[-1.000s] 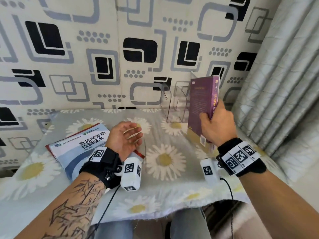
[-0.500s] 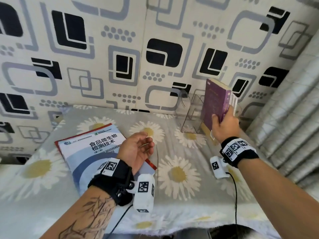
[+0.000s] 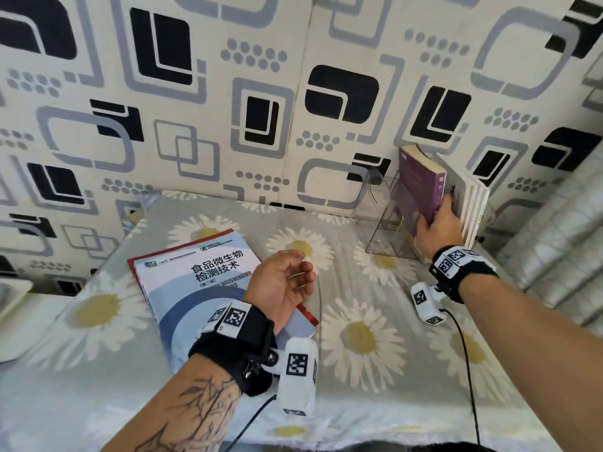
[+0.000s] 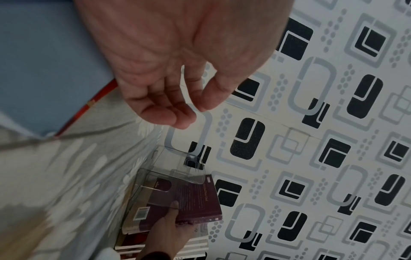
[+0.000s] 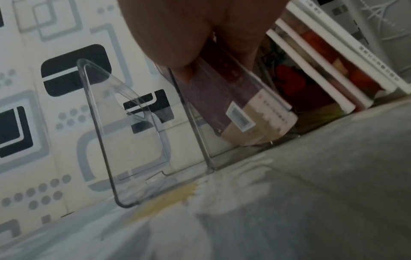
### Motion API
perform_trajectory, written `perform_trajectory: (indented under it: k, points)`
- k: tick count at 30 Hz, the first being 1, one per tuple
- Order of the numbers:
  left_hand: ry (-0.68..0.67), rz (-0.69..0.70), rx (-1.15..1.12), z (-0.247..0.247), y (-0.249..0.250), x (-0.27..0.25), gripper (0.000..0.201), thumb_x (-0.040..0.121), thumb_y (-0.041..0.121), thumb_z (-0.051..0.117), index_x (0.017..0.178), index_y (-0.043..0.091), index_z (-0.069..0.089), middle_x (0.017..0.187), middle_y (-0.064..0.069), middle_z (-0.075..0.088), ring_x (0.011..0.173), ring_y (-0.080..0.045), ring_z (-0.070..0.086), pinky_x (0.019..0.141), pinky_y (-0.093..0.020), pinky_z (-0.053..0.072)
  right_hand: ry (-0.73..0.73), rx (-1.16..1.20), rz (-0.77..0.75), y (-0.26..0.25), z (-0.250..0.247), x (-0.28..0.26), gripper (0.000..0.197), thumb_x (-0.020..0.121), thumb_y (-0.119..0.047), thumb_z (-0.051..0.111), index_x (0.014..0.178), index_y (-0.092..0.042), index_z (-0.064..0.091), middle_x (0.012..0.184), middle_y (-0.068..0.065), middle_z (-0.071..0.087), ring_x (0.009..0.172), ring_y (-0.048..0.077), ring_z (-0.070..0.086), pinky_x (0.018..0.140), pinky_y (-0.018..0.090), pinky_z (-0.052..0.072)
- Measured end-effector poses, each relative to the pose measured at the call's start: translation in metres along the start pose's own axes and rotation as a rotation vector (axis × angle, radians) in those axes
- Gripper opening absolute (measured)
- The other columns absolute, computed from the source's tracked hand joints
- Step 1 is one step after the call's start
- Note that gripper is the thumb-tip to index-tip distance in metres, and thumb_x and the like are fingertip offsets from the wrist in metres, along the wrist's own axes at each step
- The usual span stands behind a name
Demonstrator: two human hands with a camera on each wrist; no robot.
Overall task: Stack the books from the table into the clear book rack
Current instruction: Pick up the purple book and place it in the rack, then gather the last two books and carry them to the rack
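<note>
My right hand (image 3: 437, 228) grips a purple book (image 3: 421, 187) by its lower edge and holds it upright inside the clear book rack (image 3: 380, 230) at the table's far right. In the right wrist view the purple book (image 5: 240, 98) leans in the slot between a clear divider (image 5: 124, 133) and several white-edged books (image 5: 322, 66) that stand in the rack. My left hand (image 3: 290, 282) hovers with loosely curled, empty fingers over a blue and white book (image 3: 195, 282) lying flat on the table, with a red-edged book under it.
A daisy-print cloth (image 3: 359, 337) covers the table. A patterned wall (image 3: 293, 93) stands right behind the rack, and a grey curtain (image 3: 561, 256) hangs at the right. A white object (image 3: 13, 288) sits off the table's left edge.
My right hand has carried the purple book forward and down into the rack beside the white books. The left hand has stayed over the blue and white book.
</note>
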State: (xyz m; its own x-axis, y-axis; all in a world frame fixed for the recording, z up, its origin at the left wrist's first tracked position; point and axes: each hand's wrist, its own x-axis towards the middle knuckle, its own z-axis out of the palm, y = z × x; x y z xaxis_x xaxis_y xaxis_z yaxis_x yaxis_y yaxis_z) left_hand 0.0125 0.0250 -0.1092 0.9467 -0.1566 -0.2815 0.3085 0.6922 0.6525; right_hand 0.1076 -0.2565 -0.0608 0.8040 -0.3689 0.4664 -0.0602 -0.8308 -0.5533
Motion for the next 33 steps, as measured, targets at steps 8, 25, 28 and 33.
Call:
perform_trajectory:
  k: [8, 25, 28, 33]
  points:
    - [0.022, -0.01, 0.014, 0.003, 0.003, -0.004, 0.007, 0.088, 0.006, 0.055, 0.084, 0.011, 0.055, 0.072, -0.009, 0.056, 0.058, -0.02, 0.055, 0.054, -0.027, 0.045, -0.223, -0.105, 0.044, -0.001, -0.008, -0.005, 0.056, 0.085, -0.011, 0.062, 0.131, -0.005, 0.029, 0.117, 0.026, 0.06, 0.101, 0.043, 0.062, 0.084, 0.044, 0.05]
    - [0.504, 0.439, 0.542, -0.029, 0.084, -0.041, 0.027, 0.085, 0.005, 0.053, 0.106, -0.004, 0.068, 0.105, -0.02, 0.074, 0.099, -0.038, 0.066, 0.081, -0.033, 0.052, -0.648, 0.545, 0.488, -0.114, 0.005, -0.113, 0.028, 0.082, -0.028, 0.063, 0.104, -0.012, 0.068, 0.087, 0.006, 0.063, 0.063, 0.02, 0.052, 0.058, 0.026, 0.043]
    - [0.67, 0.384, 0.635, -0.059, 0.102, -0.045, 0.048, 0.07, 0.027, 0.056, 0.111, 0.004, 0.068, 0.118, -0.022, 0.068, 0.106, -0.036, 0.065, 0.098, -0.046, 0.05, -0.776, 0.55, 0.495, -0.137, 0.026, -0.141, 0.033, 0.075, -0.029, 0.07, 0.101, -0.009, 0.068, 0.083, 0.007, 0.062, 0.057, 0.019, 0.051, 0.051, 0.025, 0.04]
    - [0.743, 0.255, 0.633, -0.088, 0.106, -0.066, 0.048, 0.058, 0.033, 0.061, 0.095, 0.002, 0.068, 0.084, -0.015, 0.061, 0.075, -0.029, 0.055, 0.073, -0.039, 0.05, -0.815, 0.397, 0.371, -0.161, 0.056, -0.173, 0.047, 0.06, -0.036, 0.071, 0.097, -0.008, 0.064, 0.086, 0.01, 0.066, 0.072, 0.027, 0.063, 0.057, 0.027, 0.045]
